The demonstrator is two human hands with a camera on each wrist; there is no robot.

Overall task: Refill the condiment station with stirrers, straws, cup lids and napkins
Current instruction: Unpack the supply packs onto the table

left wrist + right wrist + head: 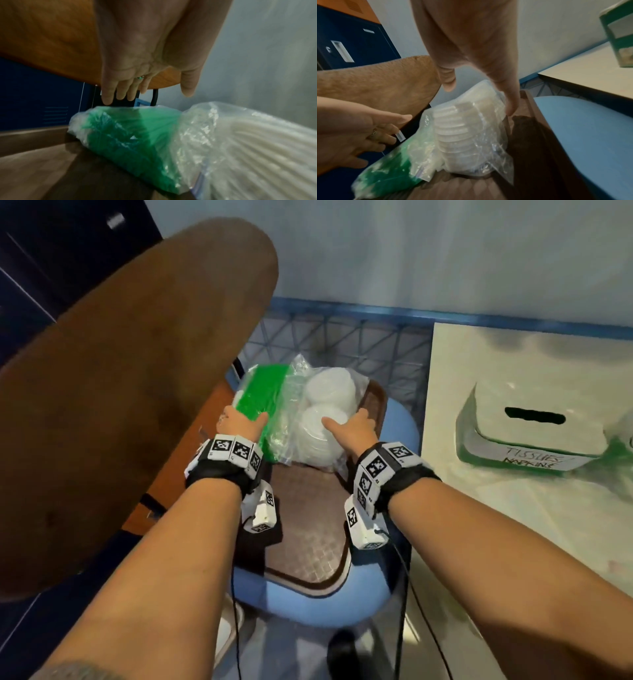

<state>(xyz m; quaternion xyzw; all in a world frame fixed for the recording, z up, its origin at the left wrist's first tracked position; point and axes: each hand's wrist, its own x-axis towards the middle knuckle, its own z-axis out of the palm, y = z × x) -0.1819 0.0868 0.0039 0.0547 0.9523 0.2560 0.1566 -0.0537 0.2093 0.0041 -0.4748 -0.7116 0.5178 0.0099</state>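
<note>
A clear bag of green straws lies beside a clear bag of white cup lids at the far end of a brown tray. My left hand is at the near left end of the straw bag, thumb lying on top. In the left wrist view its fingers are straight above the straw bag and grip nothing. My right hand spans the lid bag: thumb over the top, straight fingers down the right side of the lid bag, against the tray wall.
The tray rests on a blue chair seat. A brown wooden chair back looms close on the left. A white table on the right holds a green and white box labelled tissues/napkins. A blue mesh crate stands behind.
</note>
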